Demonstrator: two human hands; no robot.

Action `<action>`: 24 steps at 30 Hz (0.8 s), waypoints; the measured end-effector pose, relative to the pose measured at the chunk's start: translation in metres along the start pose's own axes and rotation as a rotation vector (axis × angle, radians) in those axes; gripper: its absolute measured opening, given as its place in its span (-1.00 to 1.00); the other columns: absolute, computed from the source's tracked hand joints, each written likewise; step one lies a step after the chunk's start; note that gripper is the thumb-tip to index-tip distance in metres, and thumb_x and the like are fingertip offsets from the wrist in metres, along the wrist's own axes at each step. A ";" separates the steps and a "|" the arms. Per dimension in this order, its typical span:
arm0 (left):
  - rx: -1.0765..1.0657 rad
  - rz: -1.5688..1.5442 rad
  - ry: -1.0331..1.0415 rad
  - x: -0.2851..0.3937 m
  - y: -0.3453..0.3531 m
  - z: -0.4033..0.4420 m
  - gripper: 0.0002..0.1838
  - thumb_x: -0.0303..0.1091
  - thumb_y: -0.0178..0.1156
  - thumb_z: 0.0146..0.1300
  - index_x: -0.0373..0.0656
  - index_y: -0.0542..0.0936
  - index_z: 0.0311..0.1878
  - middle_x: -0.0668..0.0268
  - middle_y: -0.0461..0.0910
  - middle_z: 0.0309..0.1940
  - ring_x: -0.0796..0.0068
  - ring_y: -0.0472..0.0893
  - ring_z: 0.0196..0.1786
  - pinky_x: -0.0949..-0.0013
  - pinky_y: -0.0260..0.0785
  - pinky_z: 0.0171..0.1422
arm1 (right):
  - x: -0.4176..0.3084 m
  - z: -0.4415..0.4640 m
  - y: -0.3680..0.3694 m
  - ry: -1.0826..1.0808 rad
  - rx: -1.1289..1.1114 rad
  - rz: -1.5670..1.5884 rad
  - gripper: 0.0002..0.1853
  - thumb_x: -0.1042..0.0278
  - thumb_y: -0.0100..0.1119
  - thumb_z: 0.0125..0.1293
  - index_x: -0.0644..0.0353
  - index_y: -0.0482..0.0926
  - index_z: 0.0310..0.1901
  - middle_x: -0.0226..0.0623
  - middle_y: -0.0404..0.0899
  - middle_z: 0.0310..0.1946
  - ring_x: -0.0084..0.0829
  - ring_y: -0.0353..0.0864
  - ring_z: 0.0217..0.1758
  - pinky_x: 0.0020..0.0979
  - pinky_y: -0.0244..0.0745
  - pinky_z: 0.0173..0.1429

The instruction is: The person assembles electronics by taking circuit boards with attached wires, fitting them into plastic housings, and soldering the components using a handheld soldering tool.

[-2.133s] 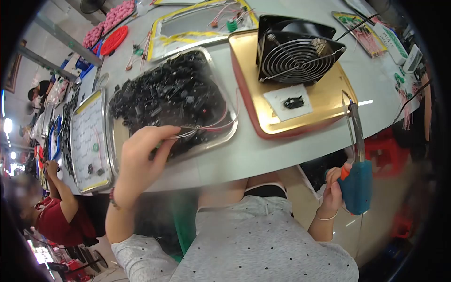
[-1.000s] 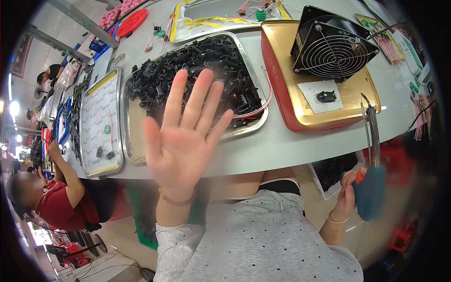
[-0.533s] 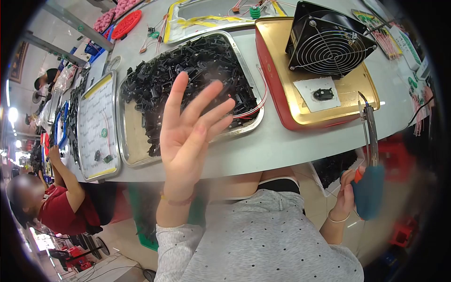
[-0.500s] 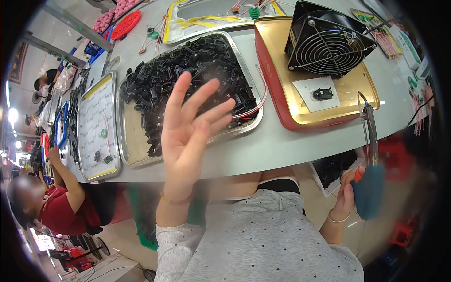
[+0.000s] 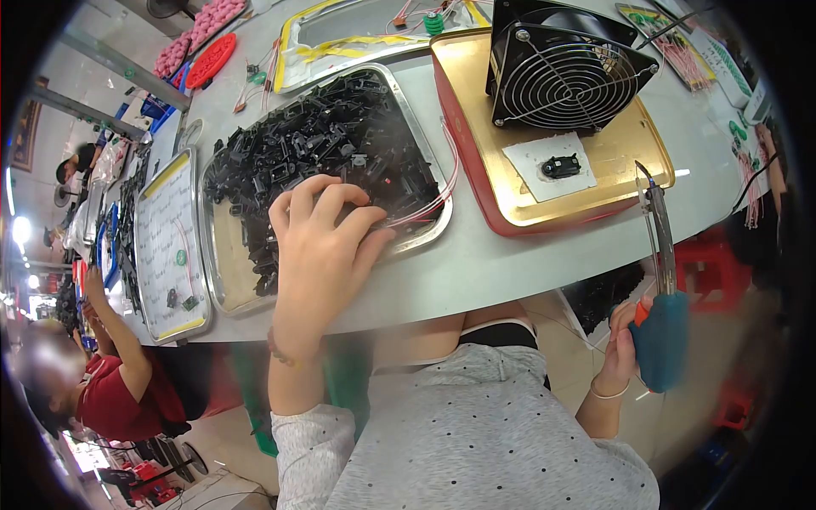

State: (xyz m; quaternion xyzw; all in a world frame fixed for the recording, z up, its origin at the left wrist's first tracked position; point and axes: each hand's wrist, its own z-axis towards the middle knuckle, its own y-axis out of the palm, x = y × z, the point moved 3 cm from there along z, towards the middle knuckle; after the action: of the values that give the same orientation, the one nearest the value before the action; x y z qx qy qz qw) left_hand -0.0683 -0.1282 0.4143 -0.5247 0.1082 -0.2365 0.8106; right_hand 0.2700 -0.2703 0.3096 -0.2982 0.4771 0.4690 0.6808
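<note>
My left hand (image 5: 321, 242) is palm down over the near edge of a metal tray (image 5: 218, 285), its fingers bent and apart. Heaped in that tray are small black plastic parts (image 5: 297, 136). Red and white wires (image 5: 435, 202) run from beside my left thumb across the tray rim. My right hand (image 5: 621, 350) is wrapped around the blue handle of a soldering gun (image 5: 663, 340) with an orange trigger, its tip pointing up in front of the table edge. One black part (image 5: 561, 166) lies on a white pad (image 5: 523, 161) on a gold-topped red tin (image 5: 595, 204).
A black fan with a wire guard (image 5: 574, 89) stands on the tin. On the left is a paper-lined tray (image 5: 161, 229) with a few small parts. A yellow-taped tray (image 5: 357, 51) sits behind. A co-worker in a red shirt (image 5: 119, 395) sits at the left.
My left hand has turned from palm up to palm down and lowered onto the heap of black parts. My right hand keeps its hold on the soldering gun. The view has shifted slightly.
</note>
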 end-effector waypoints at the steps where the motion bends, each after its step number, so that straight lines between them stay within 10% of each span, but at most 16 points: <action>1: -0.005 0.005 0.014 -0.002 -0.001 -0.001 -0.81 -0.36 0.39 0.00 -0.10 0.67 -0.28 0.39 0.61 -0.20 0.22 0.49 0.09 0.14 0.15 0.25 | 0.000 0.000 0.001 -0.005 0.004 0.005 -0.41 0.27 0.20 0.22 0.36 0.30 0.23 -0.37 0.36 -0.39 -0.51 0.31 -0.34 -0.42 0.27 -0.14; 8: 0.196 -0.526 -0.339 -0.021 -0.010 -0.010 -0.88 -0.57 0.30 0.12 -0.26 0.60 -0.26 0.24 0.63 -0.39 0.35 0.60 -0.34 0.37 0.42 -0.21 | 0.002 0.000 0.000 -0.012 0.022 -0.008 -0.41 0.28 0.20 0.22 0.37 0.30 0.23 -0.36 0.37 -0.38 -0.50 0.31 -0.34 -0.42 0.26 -0.16; 24: 0.364 -0.586 -0.230 -0.033 -0.037 -0.031 -0.74 -0.76 0.20 0.02 -0.32 0.66 -0.20 0.22 0.60 -0.31 0.48 0.59 -0.29 0.53 0.39 -0.14 | 0.002 0.003 0.004 -0.065 -0.064 0.037 -0.42 0.34 0.17 0.22 0.37 0.30 0.25 -0.34 0.42 -0.34 -0.51 0.32 -0.38 -0.41 0.27 -0.17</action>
State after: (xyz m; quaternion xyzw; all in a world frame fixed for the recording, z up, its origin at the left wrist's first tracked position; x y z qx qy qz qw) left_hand -0.1202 -0.1489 0.4325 -0.4036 -0.1826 -0.4134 0.7955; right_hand 0.2678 -0.2652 0.3091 -0.2958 0.4448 0.5059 0.6773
